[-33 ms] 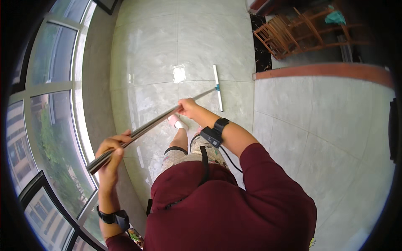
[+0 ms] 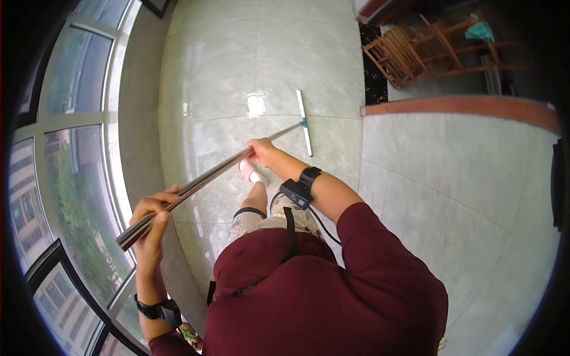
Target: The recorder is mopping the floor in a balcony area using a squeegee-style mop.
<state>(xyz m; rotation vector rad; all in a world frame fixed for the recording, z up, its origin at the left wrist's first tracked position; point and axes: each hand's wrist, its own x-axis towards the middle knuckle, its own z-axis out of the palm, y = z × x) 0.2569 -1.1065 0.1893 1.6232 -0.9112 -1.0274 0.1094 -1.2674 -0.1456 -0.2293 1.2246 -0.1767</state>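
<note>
The left hand [image 2: 148, 207] grips a smooth, round, shiny metal pole [image 2: 209, 175] near its top, thumb wrapped over; the right hand [image 2: 259, 152] clasps it farther down. At the pole's far end, a teal joint [image 2: 304, 123] carries a slim, straight white bar [image 2: 301, 103] — flat against the glossy grey tiled floor [image 2: 208, 65]. Left of the pole stand framed glass windows [image 2: 80, 196]; beyond its far end, rightward — slatted brown wooden furniture [image 2: 392, 56] with crumpled green cloth [image 2: 479, 31].
</note>
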